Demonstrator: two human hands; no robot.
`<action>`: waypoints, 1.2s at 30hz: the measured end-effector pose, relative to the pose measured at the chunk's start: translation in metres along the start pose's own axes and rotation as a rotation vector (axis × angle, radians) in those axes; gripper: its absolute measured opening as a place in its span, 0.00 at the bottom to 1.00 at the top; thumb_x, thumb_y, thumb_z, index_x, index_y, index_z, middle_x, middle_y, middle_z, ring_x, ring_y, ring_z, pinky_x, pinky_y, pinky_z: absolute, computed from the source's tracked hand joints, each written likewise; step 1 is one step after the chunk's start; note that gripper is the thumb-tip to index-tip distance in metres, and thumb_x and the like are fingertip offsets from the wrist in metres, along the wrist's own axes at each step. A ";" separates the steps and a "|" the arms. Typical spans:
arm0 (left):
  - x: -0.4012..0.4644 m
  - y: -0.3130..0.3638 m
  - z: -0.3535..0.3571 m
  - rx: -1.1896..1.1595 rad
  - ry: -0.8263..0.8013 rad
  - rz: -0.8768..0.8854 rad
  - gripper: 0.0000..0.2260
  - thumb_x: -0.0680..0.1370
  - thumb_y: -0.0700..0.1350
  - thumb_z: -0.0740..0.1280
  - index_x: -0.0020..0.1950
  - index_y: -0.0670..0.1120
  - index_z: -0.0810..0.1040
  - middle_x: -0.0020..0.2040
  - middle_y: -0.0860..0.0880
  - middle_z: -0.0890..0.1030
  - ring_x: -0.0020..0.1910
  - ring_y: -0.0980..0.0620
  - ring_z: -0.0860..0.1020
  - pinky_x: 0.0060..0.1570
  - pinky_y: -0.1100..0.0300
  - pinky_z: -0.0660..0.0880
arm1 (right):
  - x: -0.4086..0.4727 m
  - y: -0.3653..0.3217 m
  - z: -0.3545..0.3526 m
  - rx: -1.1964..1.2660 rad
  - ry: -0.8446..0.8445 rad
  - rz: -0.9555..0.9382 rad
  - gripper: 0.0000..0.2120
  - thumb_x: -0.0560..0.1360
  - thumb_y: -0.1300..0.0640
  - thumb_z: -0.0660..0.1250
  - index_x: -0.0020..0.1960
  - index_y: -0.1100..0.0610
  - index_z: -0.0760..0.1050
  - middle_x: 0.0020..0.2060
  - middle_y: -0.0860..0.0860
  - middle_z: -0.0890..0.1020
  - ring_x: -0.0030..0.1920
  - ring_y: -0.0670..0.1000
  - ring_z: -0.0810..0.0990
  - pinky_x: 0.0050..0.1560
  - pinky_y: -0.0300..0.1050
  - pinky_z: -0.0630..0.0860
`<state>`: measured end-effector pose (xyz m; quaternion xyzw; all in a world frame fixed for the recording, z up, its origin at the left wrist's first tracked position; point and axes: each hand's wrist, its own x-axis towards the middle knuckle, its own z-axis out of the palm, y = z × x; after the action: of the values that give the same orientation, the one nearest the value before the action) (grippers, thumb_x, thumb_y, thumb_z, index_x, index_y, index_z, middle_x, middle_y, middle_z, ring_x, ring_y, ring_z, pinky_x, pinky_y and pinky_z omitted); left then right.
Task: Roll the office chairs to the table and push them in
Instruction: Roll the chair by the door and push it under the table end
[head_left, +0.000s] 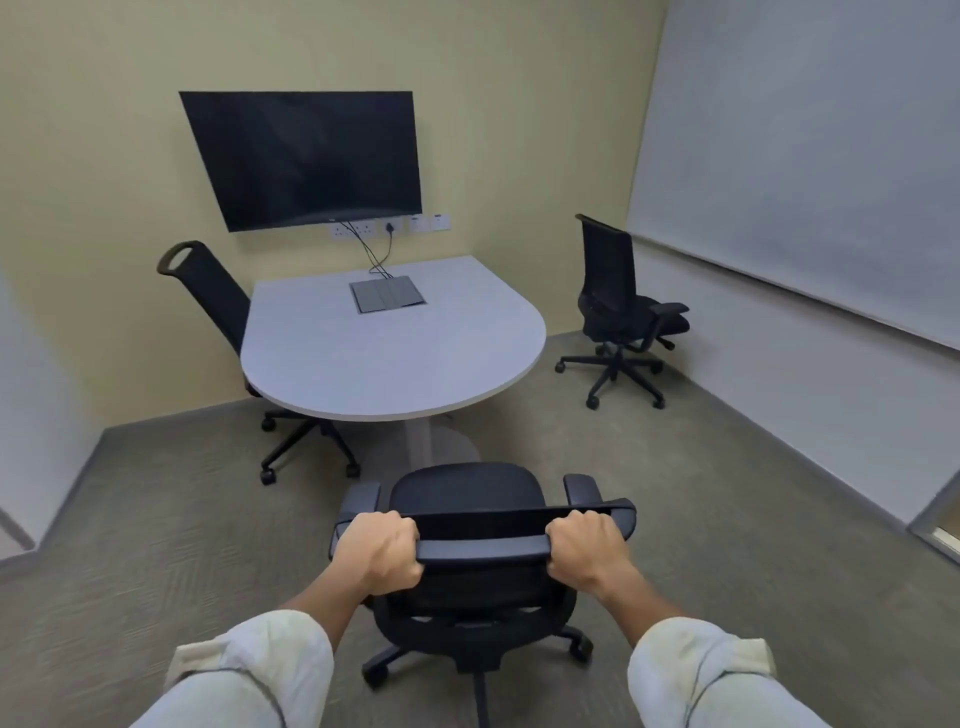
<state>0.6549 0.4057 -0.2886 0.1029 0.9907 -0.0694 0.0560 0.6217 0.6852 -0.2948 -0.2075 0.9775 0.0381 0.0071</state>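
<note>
A black office chair stands right in front of me, its seat facing the white rounded table, a short gap from the table's near edge. My left hand grips the left end of its backrest top bar, and my right hand grips the right end. A second black chair is tucked against the table's left side. Over on the right, a third black chair stands away from the table near the wall.
A dark wall screen hangs behind the table, with cables running down to a grey floor box lid set in the tabletop. A white board covers the right wall. Grey carpet lies around the table.
</note>
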 end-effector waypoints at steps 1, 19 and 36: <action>-0.004 -0.003 0.001 0.011 -0.002 -0.015 0.09 0.69 0.52 0.60 0.40 0.51 0.77 0.36 0.50 0.79 0.36 0.46 0.78 0.34 0.57 0.67 | 0.002 -0.004 0.000 0.003 -0.003 -0.015 0.06 0.70 0.54 0.63 0.42 0.53 0.78 0.41 0.53 0.83 0.43 0.58 0.82 0.37 0.47 0.71; -0.009 -0.082 0.011 0.003 -0.022 -0.164 0.07 0.71 0.52 0.61 0.41 0.50 0.71 0.43 0.47 0.83 0.40 0.44 0.81 0.36 0.56 0.68 | 0.074 -0.069 0.008 0.077 0.046 -0.107 0.07 0.69 0.56 0.61 0.42 0.53 0.77 0.40 0.54 0.83 0.42 0.61 0.81 0.37 0.48 0.72; 0.092 -0.144 0.016 -0.041 0.018 -0.199 0.04 0.69 0.50 0.62 0.36 0.51 0.72 0.30 0.53 0.71 0.30 0.50 0.72 0.32 0.58 0.67 | 0.203 -0.062 0.008 0.054 0.094 -0.094 0.08 0.69 0.55 0.62 0.43 0.53 0.79 0.38 0.52 0.83 0.40 0.58 0.81 0.37 0.47 0.74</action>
<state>0.5368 0.2814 -0.2977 0.0037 0.9977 -0.0536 0.0420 0.4617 0.5473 -0.3134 -0.2544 0.9666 0.0016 -0.0312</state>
